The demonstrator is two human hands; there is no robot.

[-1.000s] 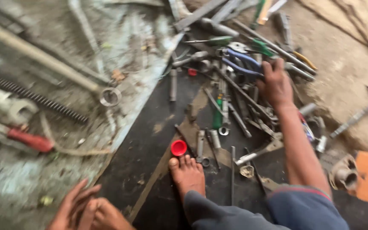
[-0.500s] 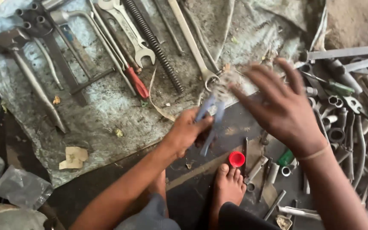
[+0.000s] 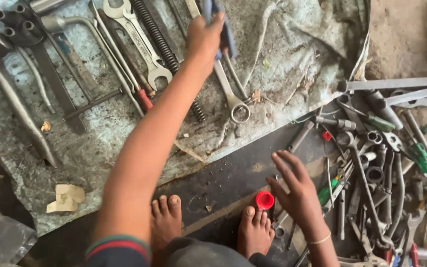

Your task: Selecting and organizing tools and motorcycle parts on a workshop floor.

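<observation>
The grey tarp covers the far and left part of the floor; its creased near edge runs diagonally from near left to far right. A dark mat lies on the near side of it, under 2 bare feet.

Long tools rest in a row on the tarp: a bent pipe handle at far left, a coiled spring rod near the middle, an open-ended spanner just left of it, and a ring spanner just right of it.

A loose pile of tools fills the right side: sockets, rods and green-handled screwdrivers, overlapping each other.

The left hand is stretched to the far edge, fingers closed around blue-handled pliers, held just above the ring spanner's shaft. Whether the pliers touch the tarp cannot be told.

The right hand is low and near, fingers spread, empty, at the left border of the pile.

A red cap lies on the mat just left of the right hand, next to the toes of the right foot.
</observation>
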